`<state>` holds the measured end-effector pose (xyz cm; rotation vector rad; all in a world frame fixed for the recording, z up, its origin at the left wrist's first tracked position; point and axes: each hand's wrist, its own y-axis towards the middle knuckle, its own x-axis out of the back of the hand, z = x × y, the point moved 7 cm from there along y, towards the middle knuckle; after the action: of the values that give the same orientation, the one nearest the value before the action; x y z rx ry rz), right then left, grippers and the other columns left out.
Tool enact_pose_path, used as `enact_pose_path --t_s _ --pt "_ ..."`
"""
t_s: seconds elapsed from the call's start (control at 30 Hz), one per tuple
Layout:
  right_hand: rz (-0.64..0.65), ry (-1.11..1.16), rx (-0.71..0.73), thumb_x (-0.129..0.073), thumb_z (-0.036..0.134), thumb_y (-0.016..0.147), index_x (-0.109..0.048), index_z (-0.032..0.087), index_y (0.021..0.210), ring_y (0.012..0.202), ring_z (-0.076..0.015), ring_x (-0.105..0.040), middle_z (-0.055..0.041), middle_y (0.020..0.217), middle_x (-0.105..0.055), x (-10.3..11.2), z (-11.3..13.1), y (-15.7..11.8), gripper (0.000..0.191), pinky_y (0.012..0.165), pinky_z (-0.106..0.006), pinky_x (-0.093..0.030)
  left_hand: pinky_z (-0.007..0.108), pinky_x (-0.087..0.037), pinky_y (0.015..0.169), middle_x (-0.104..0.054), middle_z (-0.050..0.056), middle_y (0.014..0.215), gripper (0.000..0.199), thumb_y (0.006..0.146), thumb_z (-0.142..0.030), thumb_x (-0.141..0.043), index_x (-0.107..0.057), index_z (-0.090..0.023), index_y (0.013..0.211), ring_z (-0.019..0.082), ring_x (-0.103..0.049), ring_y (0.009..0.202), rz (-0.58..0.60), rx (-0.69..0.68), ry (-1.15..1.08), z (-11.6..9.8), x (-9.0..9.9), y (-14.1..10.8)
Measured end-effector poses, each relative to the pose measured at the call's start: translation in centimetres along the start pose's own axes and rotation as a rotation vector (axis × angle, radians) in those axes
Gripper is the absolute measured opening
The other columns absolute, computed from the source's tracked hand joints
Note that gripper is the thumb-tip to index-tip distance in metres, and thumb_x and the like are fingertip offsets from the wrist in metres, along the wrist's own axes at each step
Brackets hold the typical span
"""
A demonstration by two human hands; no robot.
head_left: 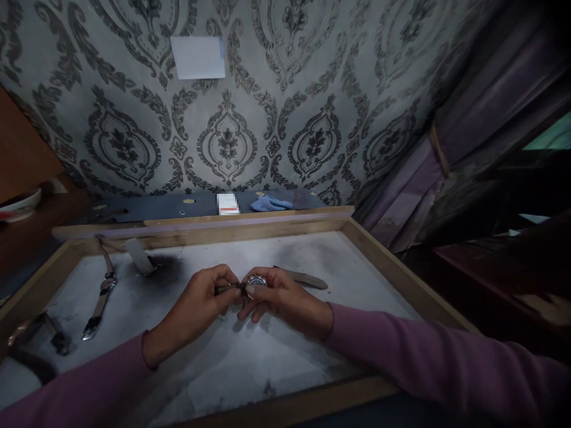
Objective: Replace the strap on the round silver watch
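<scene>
Near the middle of the shallow tray, my right hand (pixel 283 297) grips a round wristwatch (pixel 256 283) with a shiny case, the thumb lying over its lower edge. My left hand (pixel 200 303) pinches a narrow dark piece (pixel 228 289), which looks like a watch strap seen edge-on. Its tip meets the left side of the watch case; whether it is joined there I cannot tell. Just behind my right hand, a grey-brown strap (pixel 310 280) reaches out to the right. Whether this strap belongs to the held watch is hidden by my fingers.
The wood-framed tray (pixel 375 252) has a white bottom. On its left lie a watch with a strap (pixel 106 285), a pale strap (pixel 139 257) and a dark-strapped watch (pixel 33 345). Beyond the back rail are a white box (pixel 228 203) and a blue cloth (pixel 271 203).
</scene>
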<state>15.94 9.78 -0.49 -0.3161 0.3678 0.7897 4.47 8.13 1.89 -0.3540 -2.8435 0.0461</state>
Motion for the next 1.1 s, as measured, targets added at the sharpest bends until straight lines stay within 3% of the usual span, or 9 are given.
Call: enact_pose_path --t_s 0.33,0.6,1.1 --pt "-0.023 -0.066 -0.029 -0.077 0.037 0.074 -0.059 0.012 0.085 0.055 -0.0129 -0.069 -0.0061 0.076 -0.072 0.09 0.07 0.02 0.032 0.047 -0.019 -0.05 0.02 -0.031 0.044 -0.063 0.0 0.061 0.016 0.074 -0.032 -0.06 -0.056 -0.016 0.074 0.007 -0.044 0.046 0.018 0.045 -0.085 -0.13 -0.14 0.13" --pt "-0.013 -0.136 -0.037 -0.077 0.042 0.073 -0.059 0.012 0.084 0.054 -0.0126 -0.068 -0.0043 0.071 -0.071 0.1 -0.11 0.15 0.037 0.045 -0.018 -0.05 0.02 -0.025 0.039 -0.055 -0.004 0.05 0.02 0.068 -0.035 -0.064 -0.056 -0.016 0.071 0.007 -0.04 0.04 0.045 0.124 -0.175 0.04 -0.35 0.34" --pt "-0.009 -0.1 -0.068 -0.072 0.034 0.079 -0.06 0.012 0.082 0.064 -0.0157 -0.071 -0.0056 0.076 -0.07 -0.14 -0.28 -0.22 0.025 0.05 -0.02 -0.051 0.021 -0.025 0.041 -0.049 -0.006 0.043 0.016 0.069 -0.031 -0.065 -0.059 -0.017 0.068 0.008 -0.039 0.04 0.052 0.201 -0.211 0.47 -0.33 0.19"
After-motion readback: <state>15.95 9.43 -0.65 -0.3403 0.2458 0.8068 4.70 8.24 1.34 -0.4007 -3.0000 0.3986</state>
